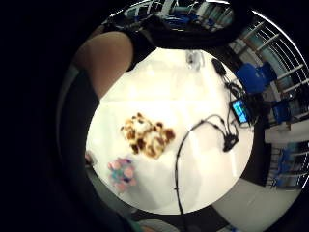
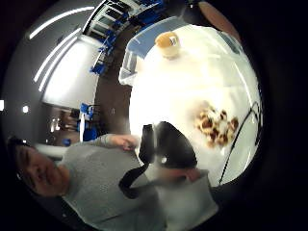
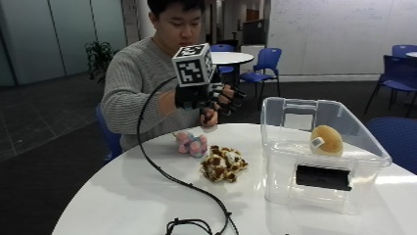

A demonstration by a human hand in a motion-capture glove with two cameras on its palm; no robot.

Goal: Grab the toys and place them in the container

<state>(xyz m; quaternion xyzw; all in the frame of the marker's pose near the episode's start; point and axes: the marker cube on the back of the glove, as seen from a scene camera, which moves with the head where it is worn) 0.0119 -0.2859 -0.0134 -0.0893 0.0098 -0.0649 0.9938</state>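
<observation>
A person is sitting at a round white table, raising the gloved right hand in the air above the toys, fingers loosely spread and gripping nothing. A brown-and-white spotted plush toy is lying on the tabletop, with a pink-and-blue plush toy just beside it (nearer the person). A tan round toy is sitting inside the clear plastic container, which is standing close to the spotted toy.
</observation>
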